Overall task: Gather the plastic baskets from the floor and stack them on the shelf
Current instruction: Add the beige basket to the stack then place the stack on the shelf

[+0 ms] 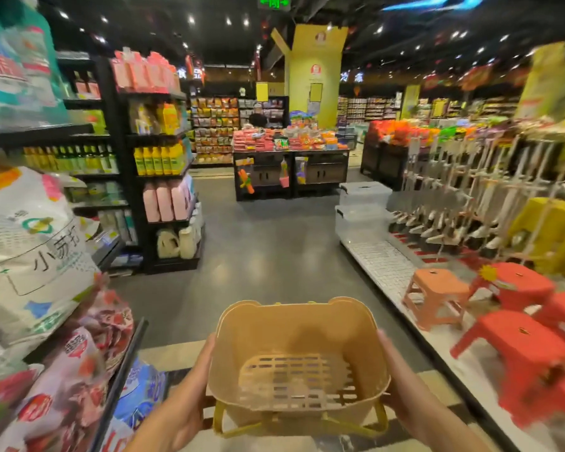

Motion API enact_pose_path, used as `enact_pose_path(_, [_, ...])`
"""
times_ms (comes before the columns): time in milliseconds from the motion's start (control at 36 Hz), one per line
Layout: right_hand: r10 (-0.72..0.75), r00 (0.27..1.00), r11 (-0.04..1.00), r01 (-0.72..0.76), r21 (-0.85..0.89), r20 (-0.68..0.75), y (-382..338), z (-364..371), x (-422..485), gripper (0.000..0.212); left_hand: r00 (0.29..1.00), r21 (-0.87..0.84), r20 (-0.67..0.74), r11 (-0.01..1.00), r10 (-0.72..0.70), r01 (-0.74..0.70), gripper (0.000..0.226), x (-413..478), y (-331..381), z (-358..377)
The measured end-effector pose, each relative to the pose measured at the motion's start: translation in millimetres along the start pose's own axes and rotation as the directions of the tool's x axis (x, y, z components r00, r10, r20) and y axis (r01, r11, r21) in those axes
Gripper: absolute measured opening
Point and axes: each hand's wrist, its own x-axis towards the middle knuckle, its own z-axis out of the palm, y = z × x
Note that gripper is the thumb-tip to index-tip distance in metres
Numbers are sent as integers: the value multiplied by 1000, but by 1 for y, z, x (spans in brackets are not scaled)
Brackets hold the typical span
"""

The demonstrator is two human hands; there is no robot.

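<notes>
Basket: a tan plastic basket (297, 331) was held up over the aisle floor (268, 256), low in the middle of the view, its mouth tilted toward the camera so that the slotted bottom showed.
Handle: a yellow carry handle (238, 430) hung below the near rim.
Left hand: the left hand (190, 389) lay flat against the basket's left wall, fingers stretched along it and pressing, not curled round it.
Right hand: the right hand (405, 386) pressed the right wall in the same way, fingers straight along the outside.
Right side: a low white shelf (382, 265) ran along the aisle; on it stood an orange stool (434, 298), red stools (519, 350) nearer the camera, and, farther off, two stacked clear storage boxes (362, 207). A rack of mops (454, 197) stood behind them.
Left side: a large white sack (30, 239) and red snack packets (79, 370) lay close by; beyond them black shelving (124, 158) held yellow bottles (159, 161).
Far end: a display table (291, 151) piled with red packets stood across the aisle.
</notes>
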Motion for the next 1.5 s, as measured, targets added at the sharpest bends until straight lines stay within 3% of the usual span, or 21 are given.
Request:
enact_pose_path(139, [-18, 985, 991, 41, 126, -174, 13, -25, -33, 83, 995, 99, 99, 995, -31, 21, 81, 7, 24, 35])
enact_pose_path(333, [24, 887, 948, 126, 292, -460, 40, -48, -97, 94, 952, 268, 294, 963, -83, 1, 93, 13, 37, 83])
enact_pose_path(444, [20, 820, 933, 189, 305, -572, 58, -55, -140, 69, 900, 349, 420, 936, -114, -45, 96, 6, 30, 112])
enact_pose_path(611, [99, 703, 920, 206, 335, -704, 87, -72, -209, 54, 826, 413, 540, 906, -160, -95, 83, -21, 15, 173])
enact_pose_path(750, [106, 624, 926, 222, 305, -775, 115, -91, -270, 80, 725, 445, 669, 869, -163, -214, 71, -49, -5, 220])
enact_pose_path(889, [105, 508, 909, 300, 290, -855, 144, -111, -340, 58, 587, 455, 774, 852, -237, -257, 69, -101, -24, 283])
enact_pose_path(944, [130, 462, 897, 321, 302, -877, 159, -122, -368, 65, 551, 486, 790, 821, -267, -298, 89, -121, -34, 310])
enact_pose_path(1000, [165, 417, 886, 336, 320, -894, 168, -129, -398, 59, 511, 479, 812, 823, -283, -305, 104, -135, -47, 339])
enact_pose_path(1083, [191, 364, 872, 362, 328, -911, 186, -145, -445, 54, 456, 492, 831, 804, -319, -334, 81, -179, -69, 377])
enact_pose_path(1167, [218, 304, 865, 380, 328, -927, 204, -160, -493, 56, 424, 478, 850, 795, -312, -374, 74, -220, -97, 412])
enact_pose_path(1389, [332, 159, 833, 413, 368, -930, 270, -211, -615, 80, 348, 497, 861, 756, -371, -425, 103, -310, -169, 508])
enact_pose_path(1500, [363, 89, 808, 465, 361, -928, 295, -227, -667, 74, 272, 500, 866, 743, -420, -445, 72, -371, -200, 542])
